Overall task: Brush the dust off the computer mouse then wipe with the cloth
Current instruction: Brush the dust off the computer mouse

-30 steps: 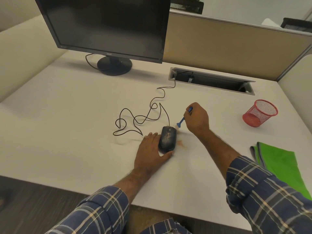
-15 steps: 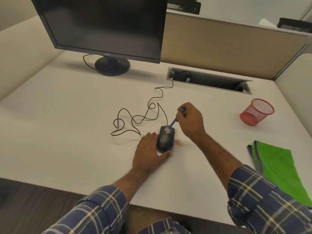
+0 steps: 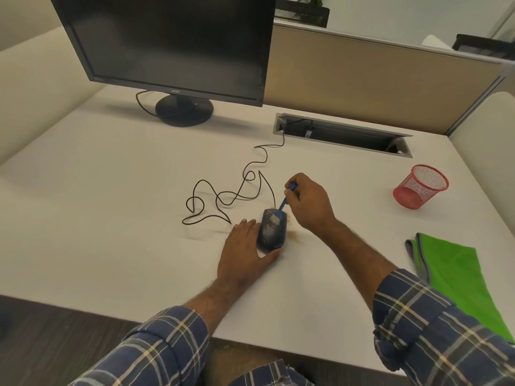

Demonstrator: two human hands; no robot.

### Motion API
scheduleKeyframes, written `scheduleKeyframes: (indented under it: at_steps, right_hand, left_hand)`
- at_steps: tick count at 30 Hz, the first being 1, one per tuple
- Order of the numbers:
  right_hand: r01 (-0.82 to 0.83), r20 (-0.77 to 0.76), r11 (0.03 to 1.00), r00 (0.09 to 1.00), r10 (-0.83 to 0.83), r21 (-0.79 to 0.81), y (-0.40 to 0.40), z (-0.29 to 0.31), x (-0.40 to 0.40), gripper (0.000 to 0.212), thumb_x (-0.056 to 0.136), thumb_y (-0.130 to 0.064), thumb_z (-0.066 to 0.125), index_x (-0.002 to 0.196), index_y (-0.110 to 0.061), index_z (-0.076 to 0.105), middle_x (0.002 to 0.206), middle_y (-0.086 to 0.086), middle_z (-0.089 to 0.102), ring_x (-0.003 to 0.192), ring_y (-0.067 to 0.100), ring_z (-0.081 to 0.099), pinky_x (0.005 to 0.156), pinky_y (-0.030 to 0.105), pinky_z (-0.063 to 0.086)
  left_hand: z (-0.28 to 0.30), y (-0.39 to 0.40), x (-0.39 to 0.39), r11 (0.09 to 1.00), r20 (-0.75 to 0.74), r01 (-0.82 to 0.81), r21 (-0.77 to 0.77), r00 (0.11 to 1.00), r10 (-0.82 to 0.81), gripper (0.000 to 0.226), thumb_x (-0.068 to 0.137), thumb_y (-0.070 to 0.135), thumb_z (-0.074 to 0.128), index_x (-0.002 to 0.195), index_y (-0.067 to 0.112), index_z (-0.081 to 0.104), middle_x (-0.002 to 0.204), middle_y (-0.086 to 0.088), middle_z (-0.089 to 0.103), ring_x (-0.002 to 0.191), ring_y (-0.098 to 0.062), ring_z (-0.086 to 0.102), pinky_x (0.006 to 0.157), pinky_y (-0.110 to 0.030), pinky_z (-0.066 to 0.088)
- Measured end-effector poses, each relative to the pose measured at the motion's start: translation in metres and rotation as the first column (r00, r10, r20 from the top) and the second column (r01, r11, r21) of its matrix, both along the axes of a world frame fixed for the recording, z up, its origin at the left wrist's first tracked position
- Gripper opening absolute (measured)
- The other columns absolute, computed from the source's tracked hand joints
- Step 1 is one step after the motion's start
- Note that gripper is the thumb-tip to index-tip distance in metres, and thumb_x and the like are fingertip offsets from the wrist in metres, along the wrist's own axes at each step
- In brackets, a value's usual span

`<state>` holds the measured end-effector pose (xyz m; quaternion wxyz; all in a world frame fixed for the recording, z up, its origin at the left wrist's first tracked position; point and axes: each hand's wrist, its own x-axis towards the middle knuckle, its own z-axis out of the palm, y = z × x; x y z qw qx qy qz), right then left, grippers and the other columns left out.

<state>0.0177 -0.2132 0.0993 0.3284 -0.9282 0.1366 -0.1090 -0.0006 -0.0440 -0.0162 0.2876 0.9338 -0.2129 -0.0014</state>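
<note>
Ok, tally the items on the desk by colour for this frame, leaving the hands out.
Black: 2, the monitor and the mouse with its cable
Blue: 1, the brush
Red: 1, the mesh cup
Green: 1, the cloth
Total: 5

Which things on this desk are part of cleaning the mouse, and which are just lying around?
For the job: computer mouse, steadied by the left hand; blue brush in the right hand, bristles on the mouse; green cloth, unused at the right.
Lying about: Acer monitor; red mesh cup; desk cable hatch.
</note>
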Motion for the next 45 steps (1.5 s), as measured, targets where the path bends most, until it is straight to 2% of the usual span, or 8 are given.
scheduleKeyframes:
  at_steps: [4,19,24,28,33,36,39,45]
  right_hand:
    - [0.031,0.081,0.999,0.996,-0.033,0.017,0.001,0.001,-0.002,0.01,0.094,-0.019,0.056,0.104,-0.016,0.055,0.089,-0.003,0.061,0.078,0.016,0.059,0.073,0.025,0.047]
    - [-0.038,-0.01,0.999,0.999,0.037,-0.021,0.011,0.005,-0.007,0.012,0.094,-0.019,0.057,0.105,-0.015,0.055,0.091,0.001,0.063,0.078,0.018,0.058,0.071,0.027,0.049]
    - [-0.015,0.082,0.998,0.997,0.01,0.058,0.014,0.005,-0.011,0.01,0.093,-0.017,0.057,0.103,-0.014,0.056,0.084,-0.001,0.061,0.073,0.016,0.055,0.067,0.023,0.042]
    - [-0.103,-0.028,0.995,0.994,0.103,0.008,0.017,0.001,-0.014,0.01,0.093,-0.021,0.056,0.103,-0.017,0.056,0.087,-0.001,0.061,0.079,0.016,0.058,0.066,0.024,0.047]
    - [-0.034,0.065,0.998,0.997,0.031,0.047,0.017,-0.001,-0.014,0.01,0.094,-0.022,0.056,0.103,-0.019,0.055,0.092,-0.001,0.064,0.081,0.015,0.059,0.068,0.021,0.048]
    - [-0.136,-0.028,0.989,0.99,0.138,0.066,0.016,-0.003,-0.016,0.006,0.09,-0.02,0.057,0.095,-0.022,0.057,0.085,-0.005,0.061,0.075,0.011,0.057,0.06,0.019,0.044]
    - [-0.199,-0.138,0.98,0.97,0.2,0.015,0.021,-0.009,-0.019,0.007,0.09,-0.021,0.058,0.096,-0.023,0.056,0.088,-0.005,0.06,0.082,0.015,0.059,0.07,0.028,0.053]
    - [-0.033,0.063,0.999,0.997,0.034,-0.013,0.023,-0.008,-0.021,0.011,0.094,-0.028,0.055,0.102,-0.021,0.053,0.09,-0.002,0.063,0.081,0.015,0.06,0.069,0.026,0.053]
  left_hand:
    - [0.0,0.0,0.0,1.0,-0.002,0.003,0.005,1.0,-0.003,0.094,0.077,0.084,0.04,0.146,0.02,0.039,0.153,-0.001,0.042,0.145,-0.019,0.028,0.118,-0.031,0.011]
    - [0.003,0.001,0.0,1.0,-0.003,0.008,0.008,1.0,-0.008,0.093,0.078,0.081,0.04,0.147,0.02,0.038,0.154,-0.001,0.041,0.145,-0.019,0.028,0.117,-0.028,0.007]
    - [0.002,0.0,0.0,1.0,-0.011,0.007,0.008,1.0,-0.007,0.096,0.076,0.084,0.036,0.147,0.02,0.038,0.154,-0.001,0.041,0.145,-0.019,0.028,0.117,-0.029,0.007]
    - [0.0,0.001,0.0,1.0,-0.017,0.003,0.009,1.0,-0.003,0.095,0.078,0.083,0.039,0.148,0.019,0.037,0.153,-0.001,0.041,0.145,-0.019,0.029,0.116,-0.027,0.006]
    - [-0.001,0.001,0.0,1.0,-0.013,0.004,0.004,1.0,-0.004,0.092,0.077,0.082,0.043,0.145,0.021,0.041,0.151,0.0,0.044,0.144,-0.019,0.031,0.116,-0.028,0.007]
    - [0.0,0.001,0.0,1.0,0.002,0.006,-0.009,1.0,-0.006,0.093,0.077,0.082,0.041,0.144,0.018,0.042,0.15,-0.003,0.047,0.143,-0.021,0.034,0.116,-0.029,0.01]
    - [0.0,0.001,0.0,1.0,0.015,0.013,-0.019,1.0,-0.013,0.094,0.077,0.082,0.04,0.143,0.016,0.044,0.148,-0.005,0.048,0.142,-0.022,0.035,0.115,-0.028,0.01]
    - [-0.004,0.0,0.001,1.0,0.013,0.005,0.004,1.0,-0.005,0.092,0.078,0.084,0.038,0.142,0.018,0.045,0.149,-0.003,0.047,0.142,-0.021,0.034,0.115,-0.029,0.011]
